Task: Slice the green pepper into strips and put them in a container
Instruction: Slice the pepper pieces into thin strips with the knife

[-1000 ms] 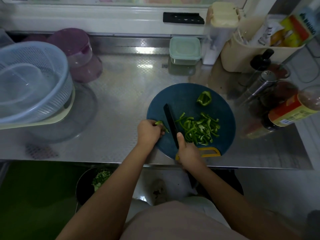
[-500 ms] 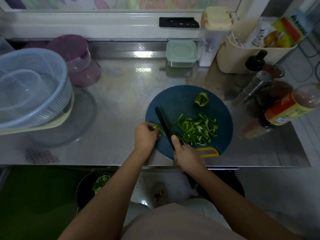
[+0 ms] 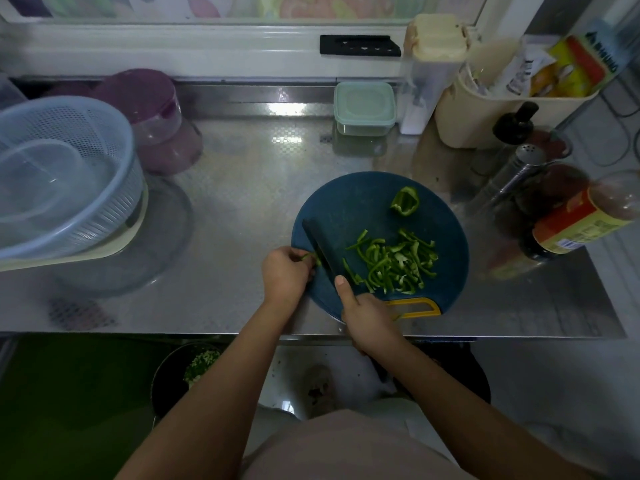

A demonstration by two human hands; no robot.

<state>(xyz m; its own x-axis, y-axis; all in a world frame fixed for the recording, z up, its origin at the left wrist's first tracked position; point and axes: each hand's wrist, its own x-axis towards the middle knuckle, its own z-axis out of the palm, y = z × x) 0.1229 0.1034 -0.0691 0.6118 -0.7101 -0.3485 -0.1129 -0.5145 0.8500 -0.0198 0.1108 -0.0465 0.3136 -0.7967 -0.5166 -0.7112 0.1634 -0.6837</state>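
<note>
Colander point(image 3: 62, 174) left of blue board point(image 3: 349, 209), bottle point(image 3: 571, 220) right, left hand point(image 3: 284, 275) pinching pepper piece point(image 3: 310, 258), right hand point(image 3: 370, 317) gripping knife point(image 3: 320, 240), steel counter point(image 3: 242, 202) below window point(image 3: 242, 5).

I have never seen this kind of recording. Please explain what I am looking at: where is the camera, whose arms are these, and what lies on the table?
There is no machine here: a person works with bare hands. The one camera sits on the person's head and looks down, so both arms enter from below. The left hand pinches a small pepper piece at the edge of the round blue cutting board on the steel counter. The right hand holds a dark knife, its blade beside that piece. Cut strips lie heaped on the board; a larger uncut piece lies behind them.
</note>
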